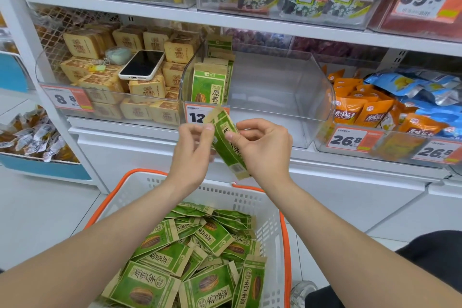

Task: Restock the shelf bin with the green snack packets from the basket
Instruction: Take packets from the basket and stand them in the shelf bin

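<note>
Nearest to the camera is a white basket [271,210] with an orange rim. It is filled with many green packets [200,252] that lie loose, one over another. Behind the basket stands a white shelf [120,132] that carries a row of bins. At the middle of the shelf's front edge sits a clear bin [275,97]. Its bottom is bare over most of the width. Only at its left wall some standing packets [208,87] of the same green kind are upright in a row, front to back. The bin to its left is full of tan packets [147,89], and the bin to its right holds orange packets [357,110].

Both hands are raised just in front of the clear bin's front wall, above the far rim of the basket. The left hand [193,147] pinches the upper part of one held packet [221,121] between thumb and fingers. The right hand [262,145] grips the same packet at its middle with curled fingers. The held packet is tilted, its top toward the left, and it is outside the bin. It hides a part of a price tag [196,116] on the bin's front wall. A phone [141,65] lies face up on the tan packets.
</note>
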